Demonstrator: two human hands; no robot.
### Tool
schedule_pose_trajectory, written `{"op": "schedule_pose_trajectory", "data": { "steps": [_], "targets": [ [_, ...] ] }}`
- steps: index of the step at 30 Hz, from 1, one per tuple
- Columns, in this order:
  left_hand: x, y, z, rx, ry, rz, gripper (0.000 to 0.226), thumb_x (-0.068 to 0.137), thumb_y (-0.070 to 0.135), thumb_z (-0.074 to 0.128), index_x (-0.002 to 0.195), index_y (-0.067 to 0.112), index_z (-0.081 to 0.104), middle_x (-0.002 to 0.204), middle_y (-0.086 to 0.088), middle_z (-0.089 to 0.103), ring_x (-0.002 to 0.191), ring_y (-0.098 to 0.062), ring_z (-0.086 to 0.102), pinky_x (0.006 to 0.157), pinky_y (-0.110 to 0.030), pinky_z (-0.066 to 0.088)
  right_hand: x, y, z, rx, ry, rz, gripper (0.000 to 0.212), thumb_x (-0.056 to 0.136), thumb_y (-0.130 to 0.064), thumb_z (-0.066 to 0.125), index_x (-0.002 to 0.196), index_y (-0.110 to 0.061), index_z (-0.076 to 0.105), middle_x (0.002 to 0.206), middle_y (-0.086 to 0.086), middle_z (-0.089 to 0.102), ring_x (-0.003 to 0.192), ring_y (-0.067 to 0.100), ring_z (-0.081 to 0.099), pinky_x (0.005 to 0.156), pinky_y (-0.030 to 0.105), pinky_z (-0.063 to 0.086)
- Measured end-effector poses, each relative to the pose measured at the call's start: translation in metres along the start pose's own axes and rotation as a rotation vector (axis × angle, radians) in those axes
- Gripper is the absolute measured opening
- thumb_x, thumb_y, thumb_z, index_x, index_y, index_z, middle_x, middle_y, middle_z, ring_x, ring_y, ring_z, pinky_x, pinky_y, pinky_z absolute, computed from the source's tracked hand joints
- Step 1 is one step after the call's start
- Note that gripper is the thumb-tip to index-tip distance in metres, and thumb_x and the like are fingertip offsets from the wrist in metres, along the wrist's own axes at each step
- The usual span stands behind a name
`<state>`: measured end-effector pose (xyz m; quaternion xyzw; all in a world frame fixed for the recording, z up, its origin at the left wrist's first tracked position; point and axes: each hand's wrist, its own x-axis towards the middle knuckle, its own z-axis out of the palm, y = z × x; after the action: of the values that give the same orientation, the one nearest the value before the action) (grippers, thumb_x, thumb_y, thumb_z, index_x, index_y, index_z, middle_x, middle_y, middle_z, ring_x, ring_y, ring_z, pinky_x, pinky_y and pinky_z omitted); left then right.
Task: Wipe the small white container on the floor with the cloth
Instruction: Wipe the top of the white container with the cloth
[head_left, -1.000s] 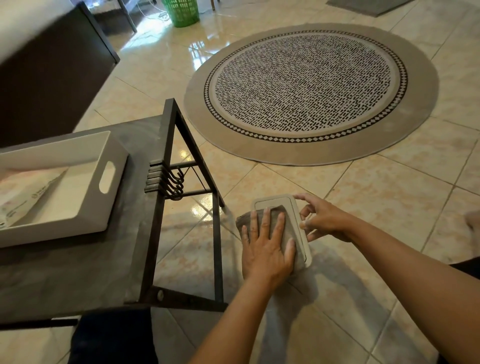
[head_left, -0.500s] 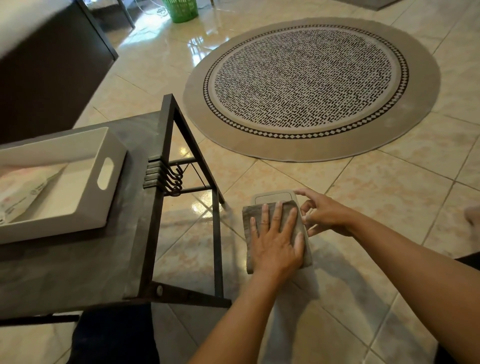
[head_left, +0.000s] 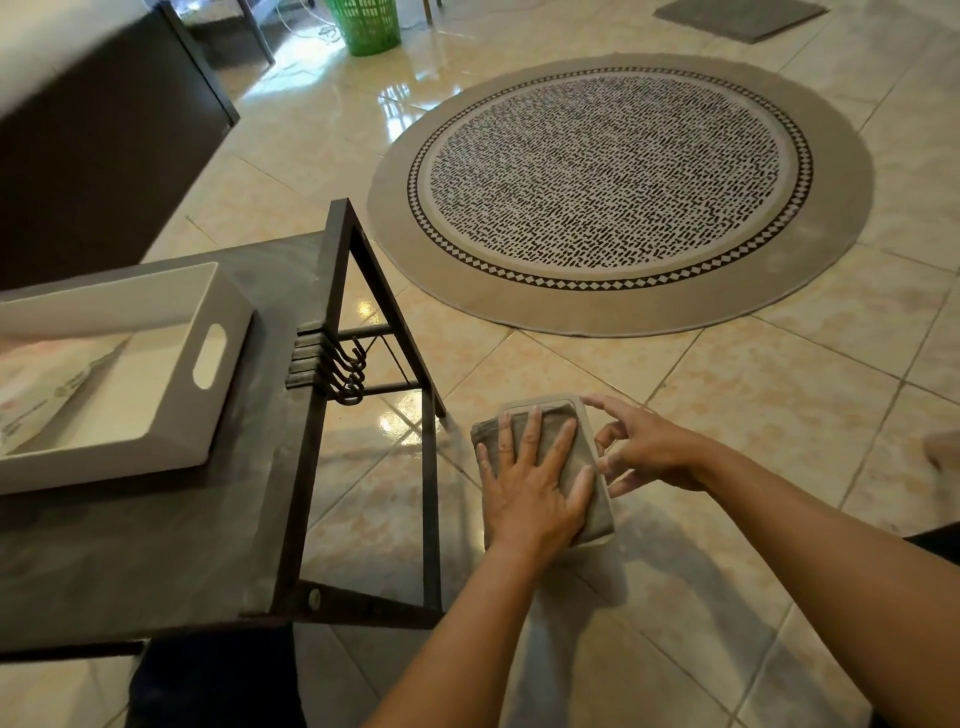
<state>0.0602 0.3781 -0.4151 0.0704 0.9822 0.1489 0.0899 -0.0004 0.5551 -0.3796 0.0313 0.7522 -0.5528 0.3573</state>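
I see the small white container (head_left: 584, 415) lying flat on the tiled floor (head_left: 727, 415), just right of the low table's black leg frame (head_left: 431, 499). Most of its top is under a folded grey cloth (head_left: 592, 499); only the far rounded edge and a strip of its right side show, so I cannot tell what, if anything, is in it.

My left hand (head_left: 530, 483) lies flat on the cloth, fingers spread wide and palm down, pressing it onto the container. My right hand (head_left: 644, 452) sits just beside the container's right edge, fingers loosely curled and partly open; the index finger reaches to the far right corner, and whether the other fingertips touch the side I cannot tell.

To the left, on the dark table top (head_left: 156, 545), stands a white tray (head_left: 171, 431) with a cut-out handle. Inside it lies a printed paper packet (head_left: 47, 384), cut off by the picture's left edge, its lettering too small to read. Black hooks (head_left: 348, 371) hang from the frame's rail.

Beyond, a round patterned rug (head_left: 618, 192) lies on the floor, well apart from the container. A green basket (head_left: 366, 26) and a grey mat (head_left: 737, 18) are clipped by the top edge.
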Motion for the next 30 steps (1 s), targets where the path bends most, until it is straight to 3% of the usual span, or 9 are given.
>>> {"op": "schedule_pose_trajectory", "data": {
  "steps": [8, 15, 20, 26, 30],
  "targets": [
    [-0.002, -0.002, 0.002, 0.063, -0.007, 0.042, 0.068, 0.094, 0.066, 0.015, 0.152, 0.043, -0.011, 0.162, 0.004, -0.022, 0.144, -0.023, -0.033, 0.117, -0.058, -0.012, 0.0, 0.004, 0.0, 0.024, 0.008, -0.007, 0.09, 0.084, 0.018, 0.059, 0.152, -0.033, 0.03, 0.102, 0.016, 0.054, 0.084, 0.029, 0.069, 0.077, 0.05, 0.063],
    [-0.01, 0.005, 0.001, 0.059, -0.045, 0.134, 0.063, 0.099, 0.051, 0.021, 0.152, 0.043, -0.012, 0.161, 0.007, -0.025, 0.144, -0.021, -0.032, 0.117, -0.056, -0.011, 0.0, 0.004, 0.001, 0.028, 0.006, -0.014, 0.093, 0.084, 0.02, 0.058, 0.153, -0.033, 0.028, 0.104, 0.016, 0.055, 0.083, 0.028, 0.069, 0.073, 0.047, 0.064],
    [-0.012, -0.012, -0.006, 0.059, -0.041, 0.049, 0.069, 0.095, 0.064, 0.019, 0.152, 0.042, -0.014, 0.161, 0.003, -0.026, 0.143, -0.022, -0.036, 0.119, -0.052, -0.01, -0.001, 0.004, 0.003, 0.027, 0.022, -0.014, 0.091, 0.084, 0.018, 0.06, 0.153, -0.033, 0.029, 0.102, 0.016, 0.054, 0.085, 0.029, 0.068, 0.077, 0.051, 0.063],
    [-0.005, 0.006, 0.0, 0.085, -0.02, 0.062, 0.066, 0.094, 0.062, 0.015, 0.151, 0.044, -0.014, 0.162, 0.003, -0.024, 0.144, -0.023, -0.032, 0.118, -0.057, -0.009, 0.001, 0.003, 0.004, 0.014, 0.025, -0.024, 0.093, 0.083, 0.02, 0.058, 0.154, -0.032, 0.028, 0.103, 0.016, 0.054, 0.082, 0.026, 0.068, 0.07, 0.043, 0.064],
    [-0.016, 0.004, -0.002, 0.066, -0.006, 0.003, 0.067, 0.094, 0.061, 0.013, 0.152, 0.041, -0.014, 0.16, 0.003, -0.028, 0.143, -0.022, -0.035, 0.118, -0.053, -0.014, 0.0, 0.002, 0.005, 0.033, 0.024, -0.023, 0.092, 0.084, 0.019, 0.059, 0.154, -0.032, 0.028, 0.104, 0.018, 0.054, 0.085, 0.029, 0.068, 0.072, 0.045, 0.064]
  ]
}}
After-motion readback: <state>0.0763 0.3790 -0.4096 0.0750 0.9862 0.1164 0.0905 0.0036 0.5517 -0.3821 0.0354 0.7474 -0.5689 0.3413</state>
